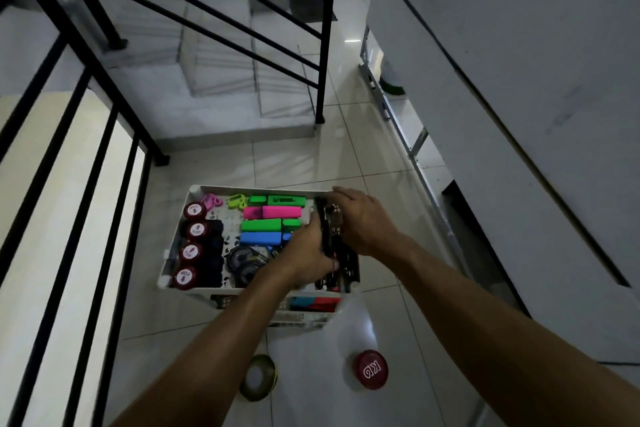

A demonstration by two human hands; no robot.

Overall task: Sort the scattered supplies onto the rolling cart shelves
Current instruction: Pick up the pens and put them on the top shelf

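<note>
Working over the top shelf of the cart (pixel 194 192), both hands meet at its right side. The left hand (pixel 306 246) curls its fingers around a bunch of dark pens (pixel 327 229), probably to keep them together while they go in; the right hand (pixel 363 218) lies over the same bunch from above, but whether its fingers grip or only steady cannot be told. Supplies sit grouped by kind, which suits sorting. Four red-capped bottles (pixel 189 252) stand in a column at the left edge. Four highlighters (pixel 273 212) lie in parallel: two green, one pink, one blue. Two dark tape rolls (pixel 242 262) lie in front of them. On the floor (pixel 194 315), near the cart, wait one tape roll (pixel 258 377) and one red-capped bottle (pixel 370 369).
</note>
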